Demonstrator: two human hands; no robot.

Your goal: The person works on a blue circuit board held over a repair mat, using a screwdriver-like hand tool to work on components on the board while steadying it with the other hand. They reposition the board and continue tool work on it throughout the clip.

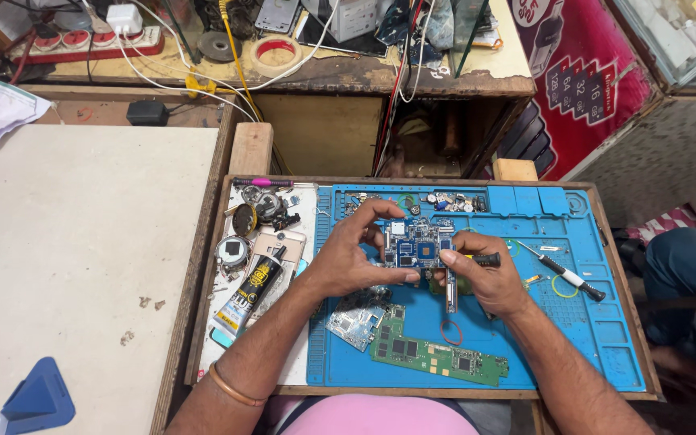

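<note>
Small blue rectangular circuit board (417, 244), frame centre: I am pinching it with my left hand (348, 262); my right hand (485, 278) is clamping a black-handled tool (483, 259) over the blue work mat (582, 322).

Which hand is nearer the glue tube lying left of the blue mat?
Left. The left hand grips the blue circuit board just right of the glue tube. The right hand holds the board's far side, farther from the tube.
</note>
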